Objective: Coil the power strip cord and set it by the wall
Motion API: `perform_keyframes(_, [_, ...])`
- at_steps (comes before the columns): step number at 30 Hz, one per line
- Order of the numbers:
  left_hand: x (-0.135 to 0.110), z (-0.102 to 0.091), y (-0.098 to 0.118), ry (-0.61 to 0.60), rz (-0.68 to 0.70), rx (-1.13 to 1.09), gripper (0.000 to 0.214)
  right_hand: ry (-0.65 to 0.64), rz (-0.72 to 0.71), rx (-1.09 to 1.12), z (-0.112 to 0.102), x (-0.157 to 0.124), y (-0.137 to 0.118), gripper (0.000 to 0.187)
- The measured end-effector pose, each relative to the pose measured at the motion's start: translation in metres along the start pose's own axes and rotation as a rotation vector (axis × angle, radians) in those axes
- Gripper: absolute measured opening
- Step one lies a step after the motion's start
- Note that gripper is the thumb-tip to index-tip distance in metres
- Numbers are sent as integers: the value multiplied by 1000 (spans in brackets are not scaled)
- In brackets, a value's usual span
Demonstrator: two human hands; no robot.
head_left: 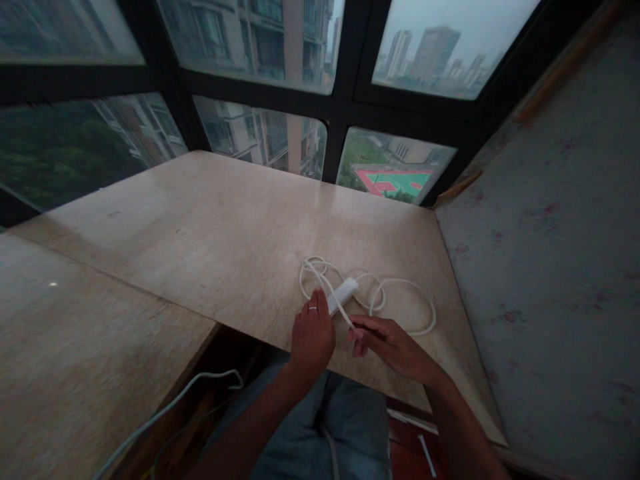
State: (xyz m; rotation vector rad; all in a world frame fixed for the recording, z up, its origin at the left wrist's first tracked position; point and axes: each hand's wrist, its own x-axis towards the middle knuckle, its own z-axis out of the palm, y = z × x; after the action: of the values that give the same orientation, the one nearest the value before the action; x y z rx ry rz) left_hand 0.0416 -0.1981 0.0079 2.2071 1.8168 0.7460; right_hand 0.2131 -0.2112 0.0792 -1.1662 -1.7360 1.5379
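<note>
A white power strip [344, 294] lies on a beige stone window ledge [215, 227], with its white cable [400, 303] looped in coils beside and behind it. My left hand [313, 333], a ring on one finger, grips the near end of the strip. My right hand [383, 340] pinches a length of the cable just in front of the strip, fingers closed round it.
Dark-framed windows [345, 107] rise behind the ledge, showing buildings and a sports court far below. A grey stained wall [550, 253] closes the right side. Another white cable [165, 413] hangs below the ledge's front edge on the left. My jeans-covered lap [320, 427] is beneath.
</note>
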Motion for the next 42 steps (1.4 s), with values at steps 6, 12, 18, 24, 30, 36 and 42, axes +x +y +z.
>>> perform_keyframes(6, [2, 12, -4, 75, -69, -460, 65, -79, 24, 99, 4, 9, 30, 34])
perform_keyframes(12, [14, 0, -8, 65, -394, -962, 54, 238, 282, 498, 5, 31, 47, 33])
perform_keyframes(18, [51, -5, -18, 14, -525, -988, 50, 366, 325, 547, 8, 55, 41, 29])
perform_keyframes(24, [54, -5, -18, -81, -291, -907, 24, 481, 423, 140, 15, 88, 41, 44])
perform_keyframes(30, [39, -17, -21, -98, -156, -873, 35, 565, 451, -258, 13, 110, 30, 40])
perform_keyframes(36, [32, -23, -38, 65, -358, -934, 31, 580, 353, -136, -7, 108, 22, 17])
perform_keyframes(42, [26, -25, -72, 260, -526, -675, 39, 849, -36, 348, -75, 74, -13, 18])
